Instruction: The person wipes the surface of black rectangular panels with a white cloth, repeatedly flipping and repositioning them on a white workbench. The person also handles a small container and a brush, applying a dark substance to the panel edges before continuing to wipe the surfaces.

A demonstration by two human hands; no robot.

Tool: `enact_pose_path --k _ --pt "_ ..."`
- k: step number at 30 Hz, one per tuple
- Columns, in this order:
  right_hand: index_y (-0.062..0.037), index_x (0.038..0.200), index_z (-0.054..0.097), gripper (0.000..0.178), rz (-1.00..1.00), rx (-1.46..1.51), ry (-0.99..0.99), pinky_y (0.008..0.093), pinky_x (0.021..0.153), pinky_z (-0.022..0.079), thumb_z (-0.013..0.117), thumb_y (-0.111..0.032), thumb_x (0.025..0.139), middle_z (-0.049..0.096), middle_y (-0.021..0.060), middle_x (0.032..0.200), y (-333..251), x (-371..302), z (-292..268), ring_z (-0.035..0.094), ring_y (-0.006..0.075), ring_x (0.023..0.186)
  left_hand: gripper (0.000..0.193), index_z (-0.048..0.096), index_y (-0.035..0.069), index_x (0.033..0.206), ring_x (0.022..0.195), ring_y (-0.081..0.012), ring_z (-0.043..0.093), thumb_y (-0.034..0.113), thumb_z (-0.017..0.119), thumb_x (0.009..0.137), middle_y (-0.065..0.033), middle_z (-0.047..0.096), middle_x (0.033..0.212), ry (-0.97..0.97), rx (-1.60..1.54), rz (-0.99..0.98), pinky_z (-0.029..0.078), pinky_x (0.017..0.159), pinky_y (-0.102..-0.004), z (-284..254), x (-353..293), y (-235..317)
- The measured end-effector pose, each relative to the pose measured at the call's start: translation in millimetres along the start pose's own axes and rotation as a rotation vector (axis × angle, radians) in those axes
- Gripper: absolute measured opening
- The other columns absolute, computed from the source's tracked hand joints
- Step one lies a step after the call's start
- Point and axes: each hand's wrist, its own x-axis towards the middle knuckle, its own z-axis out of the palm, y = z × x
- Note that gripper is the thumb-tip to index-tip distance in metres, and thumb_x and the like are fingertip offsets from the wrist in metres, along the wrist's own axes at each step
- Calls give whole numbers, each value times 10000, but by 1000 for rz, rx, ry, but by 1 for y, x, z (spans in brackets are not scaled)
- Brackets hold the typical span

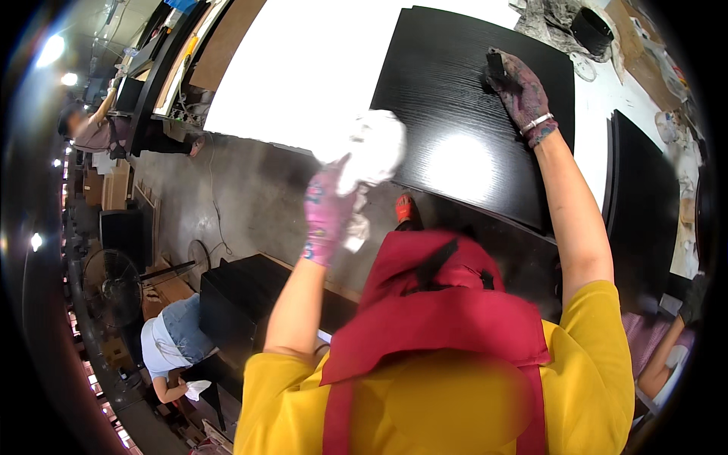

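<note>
A glossy black wood-grained panel lies on the white tabletop. My right hand, in a stained pink-purple glove, is closed on a small dark pad over the panel's far right part. Whether the pad is a sponge or a folded cloth cannot be made out. My left hand, in a pink glove, is closed round a crumpled white cloth. The cloth is held by the panel's left edge, near the table's front edge, and is slightly blurred. A bright light reflection shows on the panel.
More black panels are stacked at the right. A black tub and stained rags lie at the far right. Co-workers are at the far left, lower left and right edge. A floor fan stands left, near black cabinets.
</note>
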Motion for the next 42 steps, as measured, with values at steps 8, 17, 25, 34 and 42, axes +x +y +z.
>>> enact_pose_path --k 8,17,25,34,42 --pt "11 1239 567 329 -46 -102 89 349 917 501 533 -163 962 609 88 1223 2 -3 13 587 184 1077 600 549 120 1306 1142 -331 550 169 759 746 -141 565 1274 -66 224 60 467 966 -417 -12 -18 25" --pt "-26 1235 576 321 132 -102 37 305 879 521 581 -153 940 609 51 1203 -33 -30 2 588 158 1042 626 524 153 1330 1132 -319 561 210 752 751 -116 513 1362 -84 334 44 494 935 -419 -51 -28 30" --pt "-12 1271 547 331 -240 -755 -143 297 981 483 523 -105 954 583 79 1237 -36 -52 8 572 164 1102 847 378 144 1461 1080 -348 552 93 726 691 -120 370 1497 -212 255 70 485 924 -424 24 -36 85" --pt "-21 1240 578 329 32 -283 -22 342 982 491 561 -155 939 579 70 1256 -35 -44 -5 566 169 1095 873 407 179 1441 1135 -328 542 113 751 641 -112 408 1468 -456 305 212 486 939 -396 15 -22 114" --pt "-31 1268 563 344 90 -193 60 293 960 488 535 -208 975 603 60 1168 -27 -46 4 578 146 1066 632 516 98 1337 1121 -324 580 224 726 753 -162 585 1277 -322 570 13 464 965 -400 -55 -27 -28"
